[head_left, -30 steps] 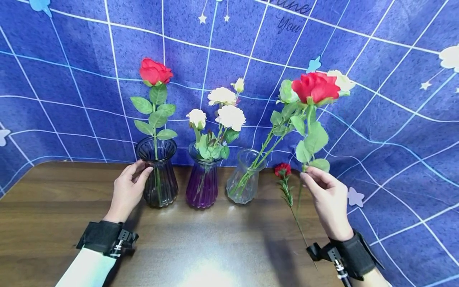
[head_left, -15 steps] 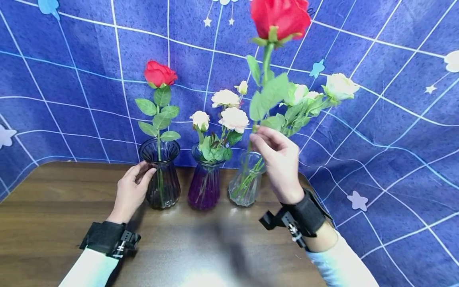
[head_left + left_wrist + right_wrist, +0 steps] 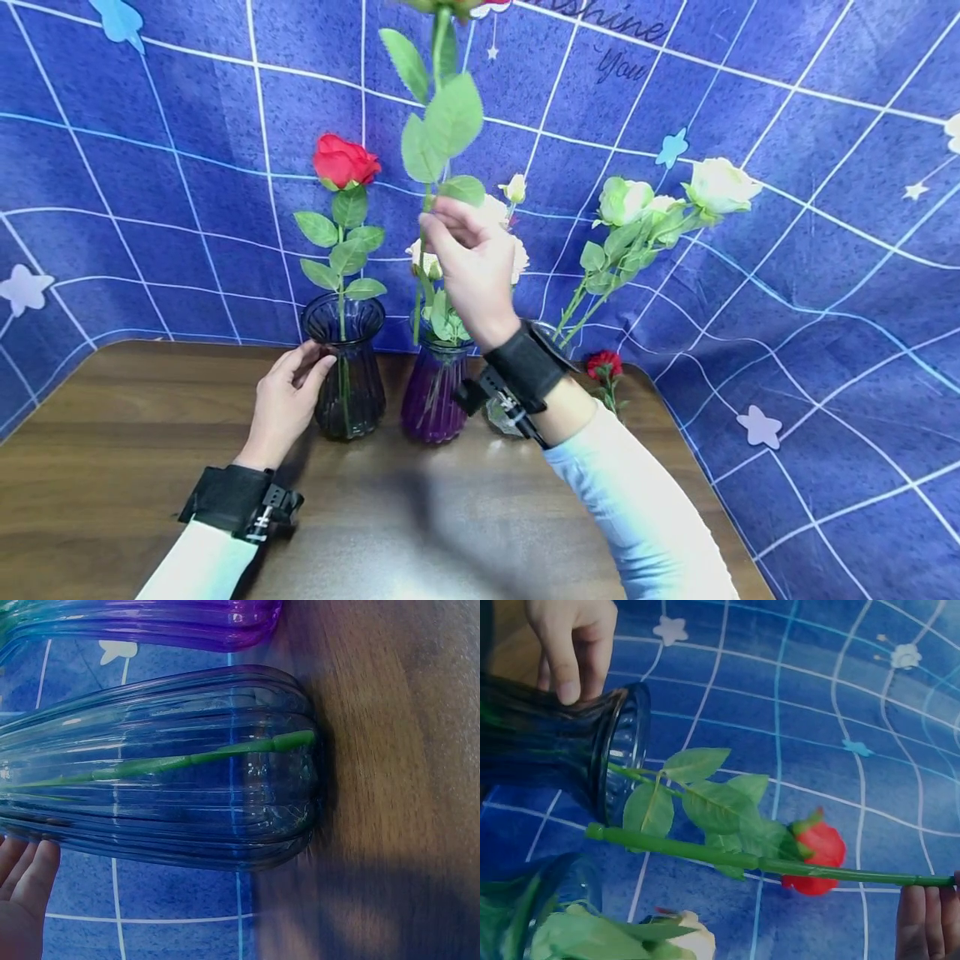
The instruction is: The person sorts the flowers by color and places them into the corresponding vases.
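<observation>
In the head view my right hand (image 3: 476,267) pinches the stem of a red rose (image 3: 453,117), held upright, its bloom cut off by the top edge. The stem's lower end hangs in front of the purple vase's flowers; the right wrist view shows this bare green stem (image 3: 690,851) outside the vases, near the dark vase's mouth. My left hand (image 3: 285,400) holds the dark glass vase (image 3: 352,408) at its neck, thumb and fingers against the glass. Inside that vase stands another red rose (image 3: 345,162), its stem (image 3: 180,761) visible through the glass in the left wrist view.
Beside the dark vase stands a purple vase (image 3: 431,408) with pale flowers, partly behind my right hand. A clear vase (image 3: 502,417) with leaning white-green roses (image 3: 630,204) is mostly hidden by my right forearm. A red carnation (image 3: 603,365) lies on the wooden table (image 3: 150,417).
My right hand has carried the red rose leftward and upward, from the table's right side past the clear vase to the purple one. My left hand stays on the dark vase.
</observation>
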Demonstrator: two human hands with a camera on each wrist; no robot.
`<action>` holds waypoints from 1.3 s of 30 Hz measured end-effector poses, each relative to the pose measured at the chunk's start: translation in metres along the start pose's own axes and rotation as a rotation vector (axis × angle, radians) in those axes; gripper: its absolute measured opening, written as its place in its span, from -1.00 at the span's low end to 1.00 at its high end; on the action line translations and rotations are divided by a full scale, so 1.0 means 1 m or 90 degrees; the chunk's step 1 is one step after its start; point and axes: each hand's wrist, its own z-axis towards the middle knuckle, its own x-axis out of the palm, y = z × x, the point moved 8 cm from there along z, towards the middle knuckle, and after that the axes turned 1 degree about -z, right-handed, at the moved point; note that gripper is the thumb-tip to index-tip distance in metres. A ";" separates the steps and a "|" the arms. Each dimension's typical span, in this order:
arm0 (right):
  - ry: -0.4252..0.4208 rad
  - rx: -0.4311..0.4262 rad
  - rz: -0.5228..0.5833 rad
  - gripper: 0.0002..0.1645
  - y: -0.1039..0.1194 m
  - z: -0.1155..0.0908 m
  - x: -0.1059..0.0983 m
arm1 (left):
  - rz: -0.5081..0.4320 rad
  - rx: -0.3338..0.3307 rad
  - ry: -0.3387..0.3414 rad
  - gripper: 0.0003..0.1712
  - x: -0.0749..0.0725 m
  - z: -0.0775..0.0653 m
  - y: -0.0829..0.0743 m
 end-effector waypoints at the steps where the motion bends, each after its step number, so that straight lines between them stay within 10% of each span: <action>1: 0.005 -0.003 -0.002 -0.71 -0.001 0.001 0.006 | 0.000 -0.001 -0.001 -0.58 0.000 0.000 0.000; 39: 0.012 -0.047 -0.077 -0.77 -0.062 -0.020 0.062 | -0.013 -0.012 -0.004 -0.56 0.001 -0.001 0.003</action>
